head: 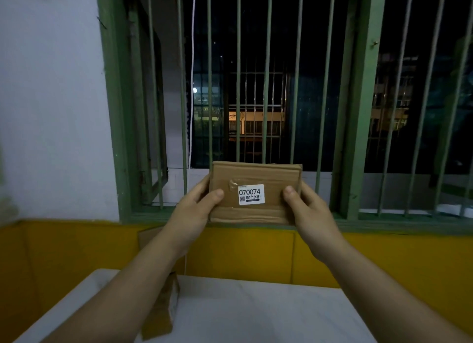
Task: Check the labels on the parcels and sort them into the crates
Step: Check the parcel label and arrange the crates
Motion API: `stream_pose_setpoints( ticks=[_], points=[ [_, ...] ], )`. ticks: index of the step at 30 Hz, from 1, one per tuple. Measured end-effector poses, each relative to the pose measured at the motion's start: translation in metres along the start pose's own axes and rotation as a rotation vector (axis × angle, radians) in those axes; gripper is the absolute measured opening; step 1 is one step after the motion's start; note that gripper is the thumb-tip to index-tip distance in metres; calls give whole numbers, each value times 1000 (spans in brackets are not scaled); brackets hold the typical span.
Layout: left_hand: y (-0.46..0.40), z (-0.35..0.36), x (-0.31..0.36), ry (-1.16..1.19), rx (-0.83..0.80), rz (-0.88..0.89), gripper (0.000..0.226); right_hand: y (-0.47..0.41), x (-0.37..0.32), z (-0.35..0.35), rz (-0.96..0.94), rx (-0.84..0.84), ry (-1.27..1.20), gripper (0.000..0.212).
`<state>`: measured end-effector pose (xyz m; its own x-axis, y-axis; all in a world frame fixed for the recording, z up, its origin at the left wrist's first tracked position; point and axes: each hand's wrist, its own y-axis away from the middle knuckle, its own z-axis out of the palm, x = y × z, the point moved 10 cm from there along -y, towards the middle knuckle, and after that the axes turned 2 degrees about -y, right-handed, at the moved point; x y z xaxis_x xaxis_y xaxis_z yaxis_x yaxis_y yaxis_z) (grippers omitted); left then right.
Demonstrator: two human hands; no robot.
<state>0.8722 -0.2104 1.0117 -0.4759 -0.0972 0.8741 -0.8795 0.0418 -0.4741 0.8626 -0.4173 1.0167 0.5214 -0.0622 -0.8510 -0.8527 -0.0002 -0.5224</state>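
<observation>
A flat brown cardboard parcel [253, 178] is held up in front of the window, its taped face toward me. A white label [251, 194] on it reads 070074 with a small code square. My left hand [194, 207] grips the parcel's left edge, thumb on the front. At the right edge my right hand [307, 207] grips it the same way. A second cardboard parcel [161, 309] lies on the white table [268, 314], partly hidden under my left forearm.
Yellow crate walls [243, 253] stand beyond the table, with a divider seam at right of centre. More brown cardboard [148, 237] shows against the yellow wall. Behind is a green barred window [268, 86] and a white wall at left.
</observation>
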Motion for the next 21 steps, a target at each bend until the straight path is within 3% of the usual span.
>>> stream_pose_setpoints(
  ticks=[5, 9, 15, 19, 21],
  points=[
    [-1, -5, -13, -10, 2, -89, 67, -2, 7, -7, 63, 78, -36, 32],
    [-3, -11, -13, -21, 65, -85, 39, -4, 16, -9, 81, 92, -66, 42],
    [0, -13, -8, -6, 92, -55, 32, -5, 18, -11, 106, 111, -120, 35],
    [2, -14, -8, 72, 132, -73, 46, -5, 18, -15, 171, 168, -159, 44],
    [2, -14, -9, 89, 143, -78, 36, -4, 12, -16, 134, 167, -96, 26]
  ],
)
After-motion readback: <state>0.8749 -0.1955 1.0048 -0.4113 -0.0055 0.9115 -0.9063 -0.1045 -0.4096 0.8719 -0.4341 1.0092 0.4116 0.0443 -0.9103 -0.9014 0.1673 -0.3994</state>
